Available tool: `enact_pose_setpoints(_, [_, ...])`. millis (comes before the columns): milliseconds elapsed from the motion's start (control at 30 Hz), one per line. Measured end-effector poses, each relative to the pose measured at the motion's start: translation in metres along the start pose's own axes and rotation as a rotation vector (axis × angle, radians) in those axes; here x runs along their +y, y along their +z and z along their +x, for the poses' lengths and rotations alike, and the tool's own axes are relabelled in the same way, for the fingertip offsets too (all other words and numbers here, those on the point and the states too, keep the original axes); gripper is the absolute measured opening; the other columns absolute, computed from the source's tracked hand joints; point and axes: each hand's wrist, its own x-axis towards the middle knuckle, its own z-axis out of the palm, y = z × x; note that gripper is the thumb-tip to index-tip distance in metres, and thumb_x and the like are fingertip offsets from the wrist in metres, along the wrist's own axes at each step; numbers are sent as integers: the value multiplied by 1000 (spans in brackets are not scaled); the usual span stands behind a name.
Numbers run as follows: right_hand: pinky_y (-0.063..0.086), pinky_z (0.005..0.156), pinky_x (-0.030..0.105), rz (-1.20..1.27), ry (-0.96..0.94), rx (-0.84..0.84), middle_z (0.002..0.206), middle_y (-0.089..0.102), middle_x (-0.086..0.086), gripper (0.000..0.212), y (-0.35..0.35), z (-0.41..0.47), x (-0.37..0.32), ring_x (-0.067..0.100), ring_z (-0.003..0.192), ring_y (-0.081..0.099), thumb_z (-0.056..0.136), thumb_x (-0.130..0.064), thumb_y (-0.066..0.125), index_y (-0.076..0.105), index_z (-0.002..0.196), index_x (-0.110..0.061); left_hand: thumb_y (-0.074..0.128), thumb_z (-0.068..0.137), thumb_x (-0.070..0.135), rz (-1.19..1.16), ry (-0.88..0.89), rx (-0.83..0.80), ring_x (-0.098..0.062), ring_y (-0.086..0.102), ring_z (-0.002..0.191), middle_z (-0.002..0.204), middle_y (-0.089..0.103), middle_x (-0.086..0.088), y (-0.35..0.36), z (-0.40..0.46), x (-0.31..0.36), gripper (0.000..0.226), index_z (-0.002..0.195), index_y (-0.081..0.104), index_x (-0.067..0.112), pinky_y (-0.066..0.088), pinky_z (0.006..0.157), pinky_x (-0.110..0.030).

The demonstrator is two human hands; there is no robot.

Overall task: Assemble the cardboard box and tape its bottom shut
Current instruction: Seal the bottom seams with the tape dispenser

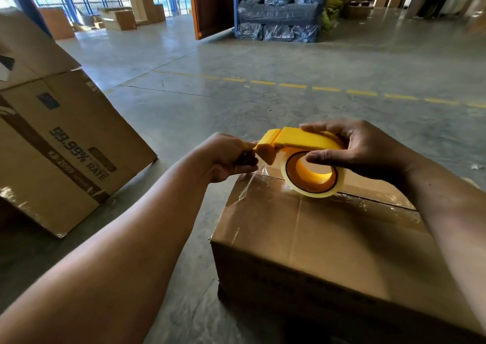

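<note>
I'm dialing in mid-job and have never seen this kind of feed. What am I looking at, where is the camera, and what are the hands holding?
There is no machine here: one wide-angle camera worn on a person's head looks down at their bare hands. The right hand grips a yellow tape dispenser loaded with a clear tape roll, held just above a closed cardboard box standing on the concrete floor. The left hand pinches at the dispenser's front end, seemingly the tape's free end. Clear tape already shines along the box's seam. A larger printed box leans to the left.

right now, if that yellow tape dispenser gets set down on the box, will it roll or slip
The tape dispenser probably feels light: hollow plastic. On its round roll it could roll; flat, likely not. The box top has glossy tape, so it may slide a little.
</note>
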Motion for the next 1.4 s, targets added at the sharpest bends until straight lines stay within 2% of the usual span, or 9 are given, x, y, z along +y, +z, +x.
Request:
enact_pose_setpoints(167, [45,91,22,4,46,-9,116,63,-28,67,-19,-12,10,-5,107,59,57,-65,75,63,118,-42,66,93,9,-48,-3,30,-17,62,61,69,59,-10,-18,7,-8,13,99,64,-3,62,62,-32])
enact_pose_setpoints(500, [49,77,14,43,110,-50,111,66,-26,67,-46,-38,29,-2,99,64,51,-62,75,64,115,-47,68,91,10,-31,-36,62,-18,63,65,74,60,-11,-47,8,-23,16,98,66,-4,60,60,-30])
enact_pose_setpoints(667, [49,71,12,43,134,-46,106,66,-30,51,-43,-42,34,-3,95,64,65,-51,80,65,114,-46,71,89,12,7,-42,81,-19,63,64,71,62,-11,-49,7,-37,14,89,70,-3,60,66,-33])
enact_pose_setpoints(833, [47,67,8,16,124,-36,103,64,-36,51,-41,-41,33,-7,93,63,64,-38,77,64,112,-47,72,89,14,2,-42,89,-20,62,68,73,62,-11,-48,11,-43,17,93,70,-3,60,72,-35])
enact_pose_setpoints(1000, [46,75,17,27,119,-30,107,63,-36,46,-41,-43,32,-8,95,62,64,-54,79,64,108,-55,73,88,16,-10,-49,86,-22,64,69,76,64,-12,-45,16,-50,19,93,71,-2,60,73,-37])
enact_pose_setpoints(1100, [50,80,21,-17,137,-34,114,63,-32,63,-41,-43,34,-7,99,62,52,-64,75,63,112,-52,73,88,16,-35,-34,92,-21,64,69,77,64,-12,-43,19,-54,19,94,71,-2,60,71,-35])
enact_pose_setpoints(1200, [49,81,20,-31,127,-35,114,62,-33,60,-40,-44,32,-8,100,61,55,-64,76,63,112,-52,71,90,16,-49,-40,93,-19,62,67,77,63,-10,-40,20,-62,21,98,70,-3,58,65,-31])
enact_pose_setpoints(1300, [47,85,22,-9,125,-27,112,63,-33,50,-38,-44,30,-8,101,60,63,-51,78,64,111,-52,70,90,19,-48,-86,64,-17,62,67,83,66,-12,-32,16,-75,23,101,70,-2,54,55,-26])
enact_pose_setpoints(1400, [45,85,22,-25,144,-31,114,61,-34,54,-38,-44,29,-9,101,59,61,-63,76,63,112,-53,69,91,26,-68,-93,41,-12,63,62,84,69,-9,-23,12,-86,27,102,72,1,50,49,-21])
